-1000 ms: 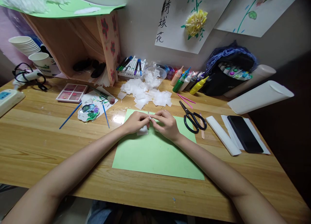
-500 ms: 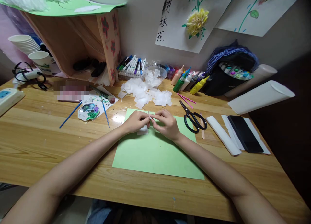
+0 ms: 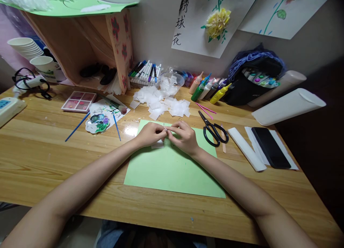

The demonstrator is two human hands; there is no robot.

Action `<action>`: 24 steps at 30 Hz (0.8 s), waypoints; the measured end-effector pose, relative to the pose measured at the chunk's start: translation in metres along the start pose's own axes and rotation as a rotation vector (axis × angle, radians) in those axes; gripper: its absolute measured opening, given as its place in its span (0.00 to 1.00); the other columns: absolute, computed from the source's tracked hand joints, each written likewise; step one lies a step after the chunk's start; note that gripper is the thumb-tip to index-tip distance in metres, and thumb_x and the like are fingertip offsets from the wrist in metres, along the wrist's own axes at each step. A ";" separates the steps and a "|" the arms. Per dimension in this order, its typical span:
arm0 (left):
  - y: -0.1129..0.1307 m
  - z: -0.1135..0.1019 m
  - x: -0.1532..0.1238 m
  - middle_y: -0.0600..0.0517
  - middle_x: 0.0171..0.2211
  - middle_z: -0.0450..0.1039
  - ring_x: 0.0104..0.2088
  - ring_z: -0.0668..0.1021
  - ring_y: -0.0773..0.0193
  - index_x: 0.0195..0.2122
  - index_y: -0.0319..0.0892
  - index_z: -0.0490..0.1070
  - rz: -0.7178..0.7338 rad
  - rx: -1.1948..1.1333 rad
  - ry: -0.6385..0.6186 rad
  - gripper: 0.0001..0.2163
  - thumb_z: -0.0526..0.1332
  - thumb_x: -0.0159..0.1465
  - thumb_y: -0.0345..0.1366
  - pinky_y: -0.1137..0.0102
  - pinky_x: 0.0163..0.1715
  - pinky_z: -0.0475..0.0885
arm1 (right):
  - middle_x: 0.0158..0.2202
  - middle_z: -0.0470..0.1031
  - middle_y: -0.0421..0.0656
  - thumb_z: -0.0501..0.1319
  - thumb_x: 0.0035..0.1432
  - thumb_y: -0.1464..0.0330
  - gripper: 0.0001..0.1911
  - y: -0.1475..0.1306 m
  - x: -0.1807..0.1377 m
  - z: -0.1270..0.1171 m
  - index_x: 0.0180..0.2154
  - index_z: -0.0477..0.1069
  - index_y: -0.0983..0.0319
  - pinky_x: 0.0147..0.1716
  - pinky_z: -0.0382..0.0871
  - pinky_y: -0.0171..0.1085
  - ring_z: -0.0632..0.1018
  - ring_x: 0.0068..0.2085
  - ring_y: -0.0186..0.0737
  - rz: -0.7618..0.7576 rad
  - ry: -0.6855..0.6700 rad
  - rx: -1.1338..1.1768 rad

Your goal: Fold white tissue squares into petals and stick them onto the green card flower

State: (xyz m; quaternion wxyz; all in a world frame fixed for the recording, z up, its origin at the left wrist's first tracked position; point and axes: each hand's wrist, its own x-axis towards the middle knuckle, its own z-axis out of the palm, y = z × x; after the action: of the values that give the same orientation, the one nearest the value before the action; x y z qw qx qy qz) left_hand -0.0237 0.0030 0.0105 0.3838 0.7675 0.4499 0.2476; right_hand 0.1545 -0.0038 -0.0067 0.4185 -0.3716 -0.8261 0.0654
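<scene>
While pinching a tiny white scrap [image 3: 166,129] between the fingertips of both hands, holding it over the far half of the green sheet [image 3: 166,172], near that sheet's far edge. Left hand [image 3: 149,134] and right hand [image 3: 185,137] together at the tips, thumb and forefinger of each closed on the scrap; too small and too covered to tell its shape. Just under the left hand, flat on the sheet, a white square [image 3: 157,144].

Beyond the sheet's far edge, a loose pile of cut squares [image 3: 153,101], with more in a clear bowl [image 3: 182,81] behind. Across the sheet's right edge, near its far corner, scissors [image 3: 208,124], with a wooden stick [image 3: 224,147] partly under one handle loop. Farther right, a white roll [image 3: 247,149], then a phone [image 3: 271,147] on white paper, near the right edge of the table [image 3: 32,169].

Along the table's far edge, from left to right: cups [image 3: 44,63], an open box [image 3: 119,54], markers [image 3: 146,73], paint bottles [image 3: 199,94] and a black bag [image 3: 239,92]. To the left of the sheet, a palette [image 3: 97,123] between two blue brushes [image 3: 77,127], and behind, a four-part case [image 3: 79,101]. At the table's left edge, a power strip [image 3: 10,110].
</scene>
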 end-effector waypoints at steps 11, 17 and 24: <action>-0.001 0.001 0.000 0.57 0.15 0.63 0.19 0.62 0.74 0.18 0.36 0.70 0.018 -0.018 -0.001 0.17 0.51 0.61 0.36 0.76 0.23 0.54 | 0.29 0.73 0.42 0.62 0.55 0.70 0.06 -0.004 0.003 -0.004 0.36 0.76 0.58 0.30 0.68 0.37 0.73 0.32 0.38 0.044 0.011 0.031; 0.000 0.001 0.001 0.57 0.15 0.61 0.19 0.61 0.73 0.18 0.36 0.70 0.032 0.029 -0.014 0.17 0.52 0.62 0.37 0.74 0.22 0.52 | 0.27 0.73 0.42 0.60 0.56 0.70 0.05 -0.002 0.002 -0.002 0.32 0.75 0.59 0.30 0.67 0.37 0.73 0.31 0.37 0.045 0.019 0.006; 0.000 0.001 0.002 0.57 0.16 0.61 0.19 0.60 0.74 0.18 0.36 0.70 0.027 0.018 -0.005 0.17 0.52 0.62 0.36 0.74 0.23 0.51 | 0.28 0.72 0.42 0.61 0.54 0.70 0.02 -0.004 0.005 -0.006 0.31 0.73 0.60 0.29 0.67 0.36 0.73 0.31 0.38 0.081 0.011 0.055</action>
State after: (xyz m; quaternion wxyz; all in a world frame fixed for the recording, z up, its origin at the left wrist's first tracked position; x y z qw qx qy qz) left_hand -0.0223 0.0042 0.0101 0.3747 0.7776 0.4408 0.2464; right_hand 0.1550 -0.0043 0.0021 0.4301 -0.3934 -0.8061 0.1026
